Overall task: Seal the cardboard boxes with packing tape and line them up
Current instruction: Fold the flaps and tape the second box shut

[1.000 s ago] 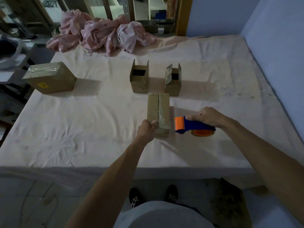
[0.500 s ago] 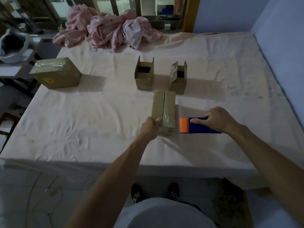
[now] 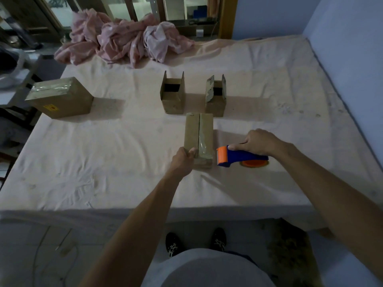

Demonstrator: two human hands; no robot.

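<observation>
Head view: looks down over a pale sheet point(image 3: 99, 154) spread on a wide flat surface.
Left hand point(image 3: 183, 160): fingers curled round the near left corner of the long box, thumb on its top.
Long box point(image 3: 199, 131): lies flat near the middle of the sheet with its flaps closed. The seam runs away from the person, and clear tape glints along its near part.
Right hand point(image 3: 259, 141): fingers wrapped round the dispenser's blue handle, index finger stretched along it.
Dispenser point(image 3: 238, 157): just right of the long box's near end, orange head toward the box, orange roll low over the sheet. Whether the head touches the box cannot be told.
Left open box point(image 3: 173, 98): just behind the long box, flaps upright, dark inside.
Right open box point(image 3: 215, 100): beside it with a gap between them, flaps upright.
Big box point(image 3: 60, 98): at the sheet's far left edge, closed, with shiny tape across the top and a yellow label on the side.
Cloth point(image 3: 124, 42): pink, crumpled at the far edge.
Shoes point(image 3: 174, 243): dark pair on the floor by the near edge.
</observation>
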